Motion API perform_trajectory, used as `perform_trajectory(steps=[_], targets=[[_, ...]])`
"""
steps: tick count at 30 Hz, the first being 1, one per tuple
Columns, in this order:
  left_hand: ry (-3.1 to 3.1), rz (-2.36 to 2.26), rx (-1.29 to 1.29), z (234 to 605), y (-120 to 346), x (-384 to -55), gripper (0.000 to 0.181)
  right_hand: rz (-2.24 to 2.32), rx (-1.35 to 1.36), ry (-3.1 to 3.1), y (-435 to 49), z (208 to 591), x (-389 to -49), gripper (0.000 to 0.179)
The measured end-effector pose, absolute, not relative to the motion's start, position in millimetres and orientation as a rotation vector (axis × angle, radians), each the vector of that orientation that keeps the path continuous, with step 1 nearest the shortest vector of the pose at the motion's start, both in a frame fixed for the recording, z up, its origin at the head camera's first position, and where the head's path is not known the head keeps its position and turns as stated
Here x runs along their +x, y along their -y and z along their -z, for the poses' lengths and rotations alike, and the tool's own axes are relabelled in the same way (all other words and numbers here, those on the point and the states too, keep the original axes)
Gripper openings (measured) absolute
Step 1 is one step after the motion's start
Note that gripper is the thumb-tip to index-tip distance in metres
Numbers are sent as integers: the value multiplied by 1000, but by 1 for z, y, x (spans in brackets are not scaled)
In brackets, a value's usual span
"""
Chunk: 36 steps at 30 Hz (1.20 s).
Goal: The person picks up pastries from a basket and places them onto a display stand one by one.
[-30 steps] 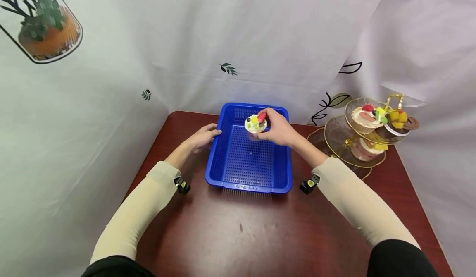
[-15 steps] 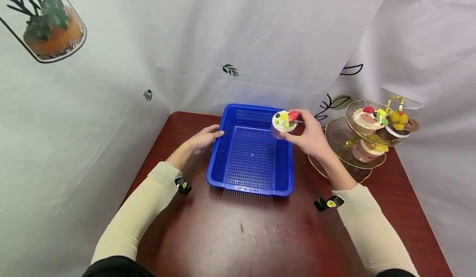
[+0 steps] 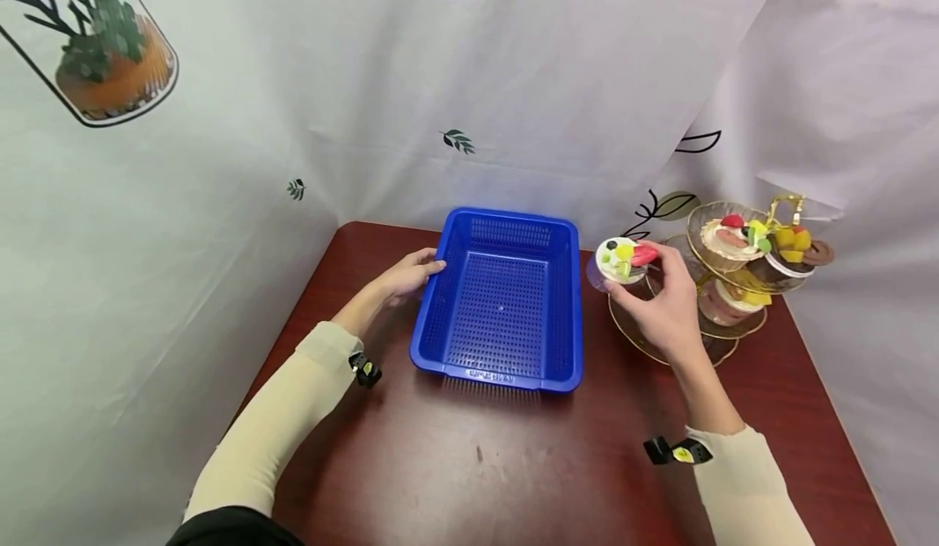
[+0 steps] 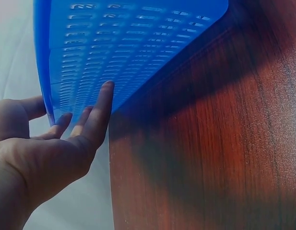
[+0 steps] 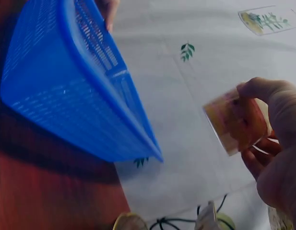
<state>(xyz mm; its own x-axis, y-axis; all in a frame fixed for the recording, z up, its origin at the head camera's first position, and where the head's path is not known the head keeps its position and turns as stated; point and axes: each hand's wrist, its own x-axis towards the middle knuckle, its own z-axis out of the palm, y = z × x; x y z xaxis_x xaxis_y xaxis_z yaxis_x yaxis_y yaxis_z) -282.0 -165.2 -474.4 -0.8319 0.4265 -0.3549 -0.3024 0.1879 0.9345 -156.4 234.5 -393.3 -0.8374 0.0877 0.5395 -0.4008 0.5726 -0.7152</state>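
My right hand (image 3: 663, 306) holds a small clear dessert cup (image 3: 619, 262) in the air between thumb and fingers, right of the basket and in front of the tiered stand. White cream, a red strawberry piece and green and yellow bits top the cup; pinkish layers show through its side (image 5: 236, 122) in the right wrist view. My left hand (image 3: 406, 275) grips the left rim of the blue plastic basket (image 3: 423, 342). In the left wrist view its thumb lies over the rim and its fingers (image 4: 102, 108) are spread against the outer perforated wall. Nothing lies inside the basket.
A gold-trimmed glass tiered stand (image 3: 786, 287) on the right bears a fruit tart (image 3: 726, 243), a chocolate cup dessert (image 3: 785, 269) and a pink cup dessert (image 3: 722, 303). White printed cloth (image 3: 557, 81) hangs behind the reddish-brown table (image 3: 469, 473).
My right hand has carried the dessert cup rightward, from above the basket out past its right rim toward the stand. My left hand has stayed at the basket's left rim.
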Motion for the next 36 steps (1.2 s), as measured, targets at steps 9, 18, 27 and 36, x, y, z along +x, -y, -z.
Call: perform_trajectory(steps=[9,18,27,36], targets=[[-1920,-1706,137,478,166,-281,45,-1095,132,2206,-269,421,-142,77],[-1921,-1714,121,479,165,-281,45,-1070,21,2174,-281,427,-128,73],[-1942,-1707,114,479,166,-280,46,-1127,-155,2106,-285,435,-123,65],[-1973,-1682,128,480,166,-280,49,-1167,-276,2047,-286,440,-125,61]])
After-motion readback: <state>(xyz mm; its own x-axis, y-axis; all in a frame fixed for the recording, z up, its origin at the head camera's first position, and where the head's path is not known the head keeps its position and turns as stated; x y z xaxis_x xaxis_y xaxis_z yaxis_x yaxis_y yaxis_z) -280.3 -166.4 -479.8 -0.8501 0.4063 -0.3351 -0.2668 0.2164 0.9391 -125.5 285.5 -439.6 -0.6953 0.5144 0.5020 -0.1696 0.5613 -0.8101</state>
